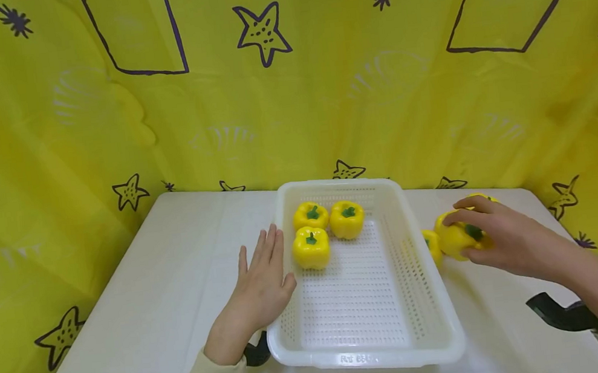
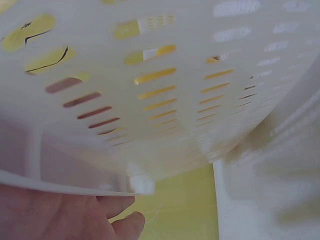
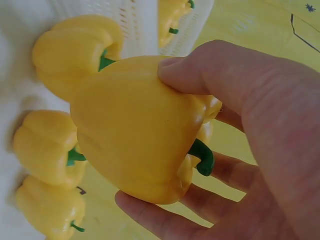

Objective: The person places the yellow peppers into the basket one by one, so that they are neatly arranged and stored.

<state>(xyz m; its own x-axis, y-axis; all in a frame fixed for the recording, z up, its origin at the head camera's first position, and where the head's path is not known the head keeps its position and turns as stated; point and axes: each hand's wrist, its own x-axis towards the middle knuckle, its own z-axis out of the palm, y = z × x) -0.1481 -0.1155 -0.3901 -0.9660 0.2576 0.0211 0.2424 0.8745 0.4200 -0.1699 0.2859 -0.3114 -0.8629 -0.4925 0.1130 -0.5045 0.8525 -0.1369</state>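
Three yellow peppers [image 1: 311, 251] stand in one white basket [image 1: 366, 357], stems up, toward far left, on bench [image 1: 127, 326]. Left hand [image 1: 262, 284] has straight fingers, holds nothing, lies along basket's left rim, likely to keep it steady. Right hand [image 1: 512, 237] curls round one fat pepper [image 3: 132, 130] beside basket, thumb and fingers spread wide, probably because pepper is big. Three more peppers [image 3: 47, 145] near it, one right by basket.
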